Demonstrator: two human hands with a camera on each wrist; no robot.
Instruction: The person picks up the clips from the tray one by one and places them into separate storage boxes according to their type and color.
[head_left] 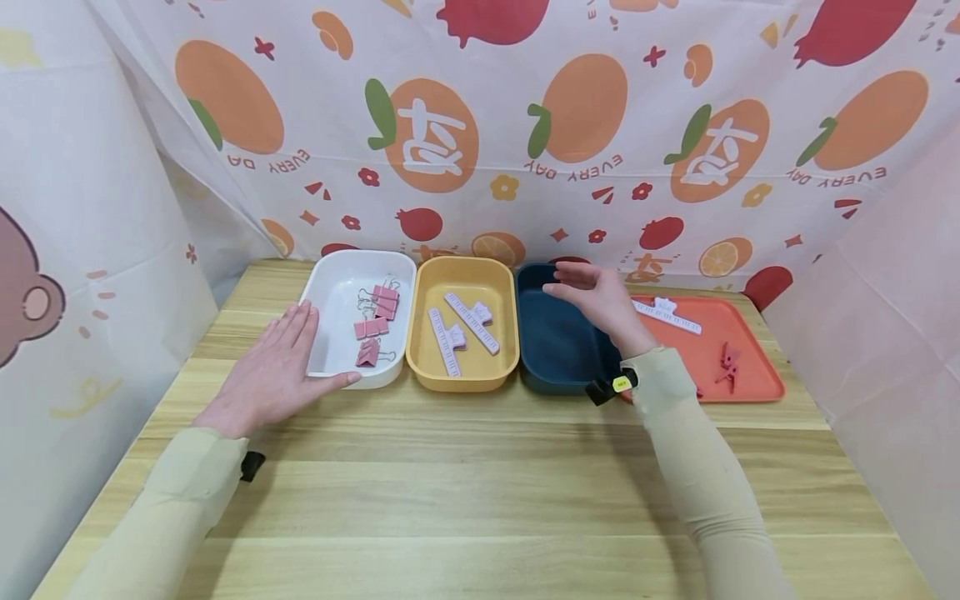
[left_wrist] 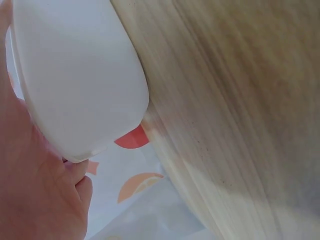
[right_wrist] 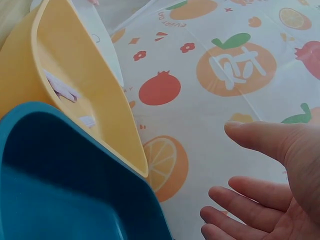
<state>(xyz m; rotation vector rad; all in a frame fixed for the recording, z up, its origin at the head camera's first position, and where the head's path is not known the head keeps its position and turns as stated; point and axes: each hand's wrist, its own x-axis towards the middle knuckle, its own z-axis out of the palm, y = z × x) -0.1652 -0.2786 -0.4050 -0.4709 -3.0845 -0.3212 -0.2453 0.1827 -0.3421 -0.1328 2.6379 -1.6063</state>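
Note:
My left hand (head_left: 270, 367) rests with straight fingers along the left rim of a white bin (head_left: 341, 287), thumb at its front edge. The left wrist view shows the palm against the bin's outer wall (left_wrist: 85, 65). Inside lie several pink binder clips (head_left: 371, 327). Above the dark blue bin (head_left: 555, 342), my right hand (head_left: 596, 300) holds nothing, its thumb and fingers spread apart (right_wrist: 270, 185). No objects show in the visible part of that bin. Between these two stands a yellow bin (head_left: 462, 383) with two pale purple ruler-shaped clips (head_left: 444, 342).
An orange-red tray (head_left: 750, 317) lies at the right, partly behind the right forearm. On it are another ruler-shaped clip (head_left: 671, 317) and small dark pink clips (head_left: 727, 367). Fruit-printed cloth (head_left: 480, 192) hangs right behind the bins; wooden tabletop (head_left: 465, 492) extends in front.

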